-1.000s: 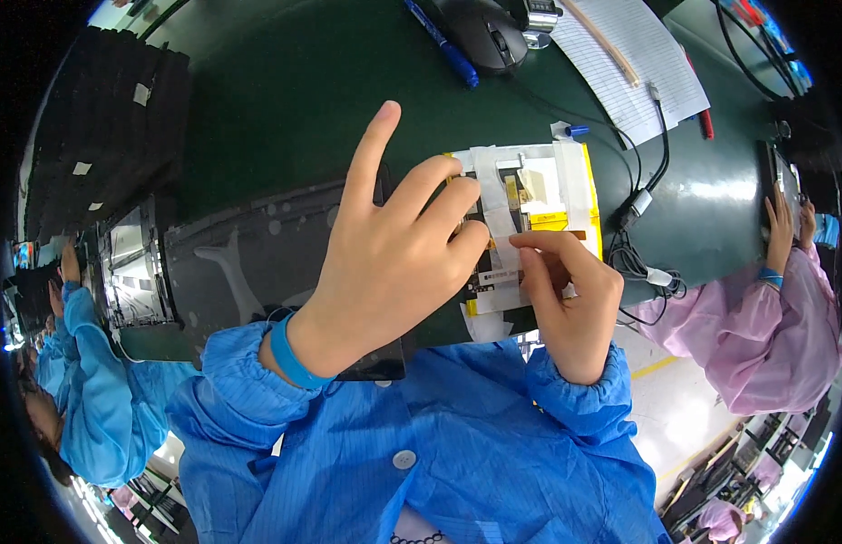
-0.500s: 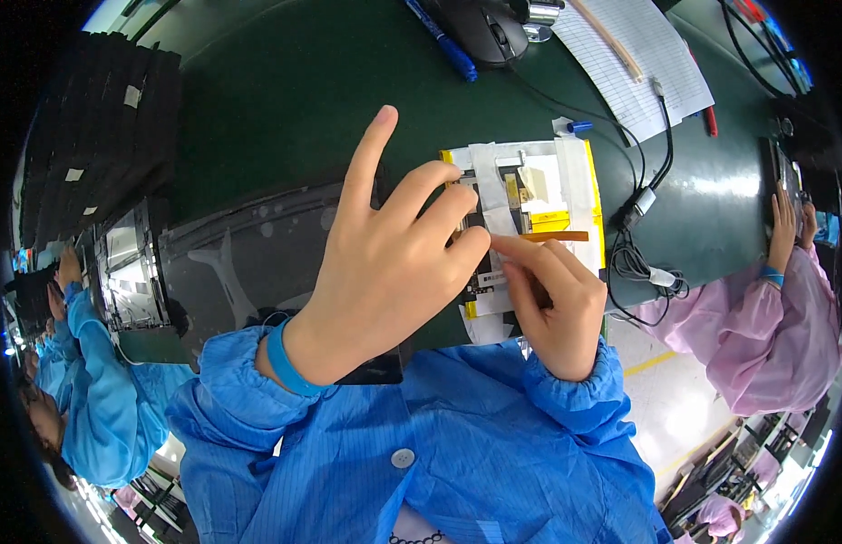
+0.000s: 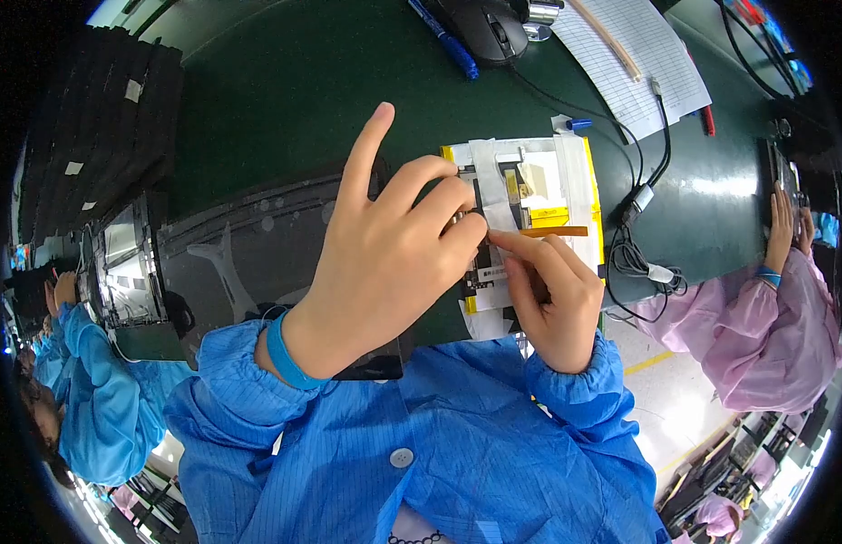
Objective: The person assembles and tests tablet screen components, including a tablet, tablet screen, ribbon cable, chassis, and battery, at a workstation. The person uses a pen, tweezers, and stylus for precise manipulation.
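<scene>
Flat yellow-edged panel with white tape strips lying on green table, right of centre. Left hand resting on its near-left part, fingers curled, index finger raised. Right hand pressing fingertip on panel's near edge, other fingers curled. Black cables lying just right. Mouse, blue pen, paper sheet sitting far.
</scene>
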Motion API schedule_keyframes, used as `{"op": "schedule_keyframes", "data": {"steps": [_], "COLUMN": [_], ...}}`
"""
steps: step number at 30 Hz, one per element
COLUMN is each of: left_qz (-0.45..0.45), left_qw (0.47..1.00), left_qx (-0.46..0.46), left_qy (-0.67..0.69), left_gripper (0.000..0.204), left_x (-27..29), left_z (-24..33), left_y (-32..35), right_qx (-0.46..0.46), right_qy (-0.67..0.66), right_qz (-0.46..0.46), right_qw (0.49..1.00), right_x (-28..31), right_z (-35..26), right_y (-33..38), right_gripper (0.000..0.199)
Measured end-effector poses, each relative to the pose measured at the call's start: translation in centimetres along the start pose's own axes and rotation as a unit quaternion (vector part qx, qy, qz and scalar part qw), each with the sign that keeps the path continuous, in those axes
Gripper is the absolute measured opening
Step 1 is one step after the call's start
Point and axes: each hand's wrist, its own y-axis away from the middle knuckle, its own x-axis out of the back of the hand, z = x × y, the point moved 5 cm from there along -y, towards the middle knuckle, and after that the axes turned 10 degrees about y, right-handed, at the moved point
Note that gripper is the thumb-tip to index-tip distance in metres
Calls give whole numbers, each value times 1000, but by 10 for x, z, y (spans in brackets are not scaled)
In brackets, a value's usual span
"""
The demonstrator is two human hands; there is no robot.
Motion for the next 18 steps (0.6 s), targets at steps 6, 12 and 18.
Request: {"op": "schedule_keyframes", "data": {"steps": [6, 12, 18], "left_qz": [-11, -5, -4], "left_qw": [1000, 1000, 1000], "left_qx": [-1, -7, -1], "left_qy": [-13, -27, -31], "left_gripper": [18, 17, 16], "left_x": [-1, -2, -2], "left_z": [0, 2, 2], "left_y": [0, 0, 1], "right_qx": [22, 70, 81], "right_qy": [13, 66, 92], "right_qz": [2, 9, 16], "right_qw": [1000, 995, 992], "right_x": [1, -2, -2], "right_z": [-1, -3, -4], "right_y": [0, 3, 5], "right_gripper": [22, 28, 30]}}
